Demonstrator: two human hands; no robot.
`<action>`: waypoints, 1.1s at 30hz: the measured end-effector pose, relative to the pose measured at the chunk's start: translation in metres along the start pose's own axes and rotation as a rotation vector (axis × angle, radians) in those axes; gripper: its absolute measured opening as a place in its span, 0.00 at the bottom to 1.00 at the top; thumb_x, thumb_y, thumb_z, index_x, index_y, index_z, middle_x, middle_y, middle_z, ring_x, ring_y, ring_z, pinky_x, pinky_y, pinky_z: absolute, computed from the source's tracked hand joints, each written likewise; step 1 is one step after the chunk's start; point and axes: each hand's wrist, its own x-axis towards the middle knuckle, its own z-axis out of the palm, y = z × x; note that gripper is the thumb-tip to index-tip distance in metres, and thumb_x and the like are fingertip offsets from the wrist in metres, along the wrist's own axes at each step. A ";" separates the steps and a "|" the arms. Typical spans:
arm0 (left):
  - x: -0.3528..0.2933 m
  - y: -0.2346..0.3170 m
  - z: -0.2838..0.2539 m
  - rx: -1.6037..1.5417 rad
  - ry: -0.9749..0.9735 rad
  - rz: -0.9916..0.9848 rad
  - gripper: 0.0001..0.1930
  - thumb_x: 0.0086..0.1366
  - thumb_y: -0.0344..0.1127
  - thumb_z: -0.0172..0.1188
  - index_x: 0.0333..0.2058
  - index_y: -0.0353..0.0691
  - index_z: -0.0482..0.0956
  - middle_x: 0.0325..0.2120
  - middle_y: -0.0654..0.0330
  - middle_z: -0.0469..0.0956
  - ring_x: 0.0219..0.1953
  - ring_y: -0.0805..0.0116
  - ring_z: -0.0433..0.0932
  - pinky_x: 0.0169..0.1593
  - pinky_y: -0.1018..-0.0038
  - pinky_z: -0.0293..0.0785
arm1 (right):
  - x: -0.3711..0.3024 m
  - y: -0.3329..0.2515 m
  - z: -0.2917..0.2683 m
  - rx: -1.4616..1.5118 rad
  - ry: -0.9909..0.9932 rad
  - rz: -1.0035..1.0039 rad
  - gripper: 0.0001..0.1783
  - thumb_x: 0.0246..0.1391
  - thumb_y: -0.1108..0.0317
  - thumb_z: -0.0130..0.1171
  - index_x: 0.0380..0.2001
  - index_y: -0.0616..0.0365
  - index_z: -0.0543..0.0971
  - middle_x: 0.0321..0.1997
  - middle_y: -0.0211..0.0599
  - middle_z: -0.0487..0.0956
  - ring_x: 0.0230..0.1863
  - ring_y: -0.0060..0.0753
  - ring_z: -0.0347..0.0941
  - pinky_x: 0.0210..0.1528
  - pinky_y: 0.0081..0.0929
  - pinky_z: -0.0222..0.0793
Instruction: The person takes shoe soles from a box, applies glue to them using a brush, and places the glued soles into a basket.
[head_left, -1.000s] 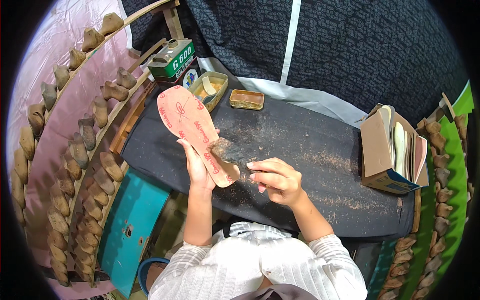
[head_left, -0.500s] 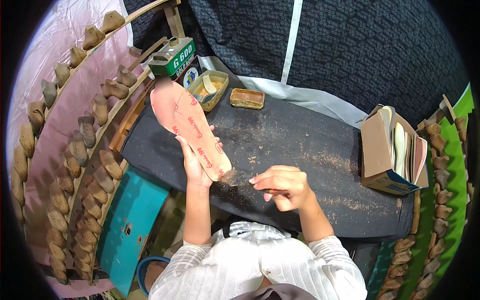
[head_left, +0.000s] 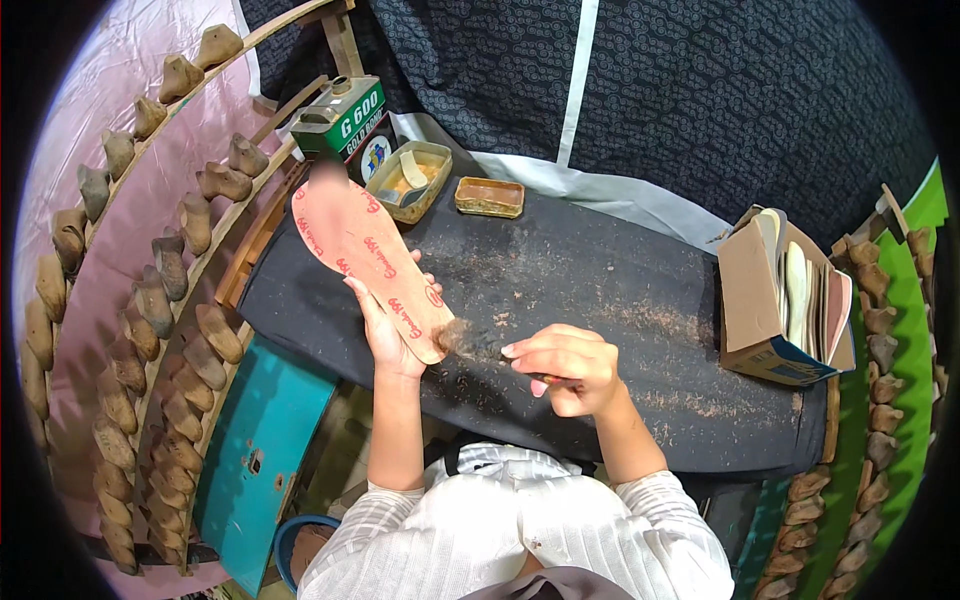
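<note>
Insole [head_left: 360, 255] held in left grip [head_left: 390, 338] over worktop [head_left: 680, 375], long axis slanting upper left to lower right. Brush [head_left: 478, 342] pinched in right grip [head_left: 566, 368], bristles pointed left at insole's narrow lower end.

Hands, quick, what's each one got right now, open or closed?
Left hand: closed on the pink insole, thumb at one edge, fingertips at the other.
Right hand: closed on the brush.
</note>
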 end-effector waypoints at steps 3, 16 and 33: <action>-0.003 0.001 0.004 0.004 0.022 0.000 0.38 0.62 0.67 0.38 0.51 0.34 0.65 0.30 0.49 0.74 0.29 0.60 0.74 0.34 0.69 0.76 | 0.005 0.000 0.005 -0.077 0.055 -0.063 0.13 0.31 0.78 0.64 0.28 0.63 0.79 0.34 0.42 0.80 0.29 0.38 0.77 0.32 0.27 0.73; 0.001 0.011 0.001 0.041 0.038 0.066 0.37 0.63 0.66 0.38 0.52 0.35 0.65 0.33 0.53 0.73 0.31 0.62 0.73 0.33 0.70 0.76 | 0.000 0.007 0.011 -0.034 0.025 -0.028 0.10 0.34 0.76 0.63 0.26 0.62 0.78 0.33 0.41 0.80 0.28 0.37 0.77 0.32 0.28 0.73; 0.014 0.016 -0.004 0.038 -0.007 0.117 0.36 0.64 0.65 0.37 0.54 0.36 0.62 0.41 0.55 0.72 0.33 0.63 0.73 0.37 0.68 0.75 | 0.003 0.001 0.011 0.041 0.098 0.039 0.14 0.31 0.82 0.61 0.28 0.63 0.78 0.32 0.44 0.81 0.30 0.39 0.78 0.34 0.28 0.74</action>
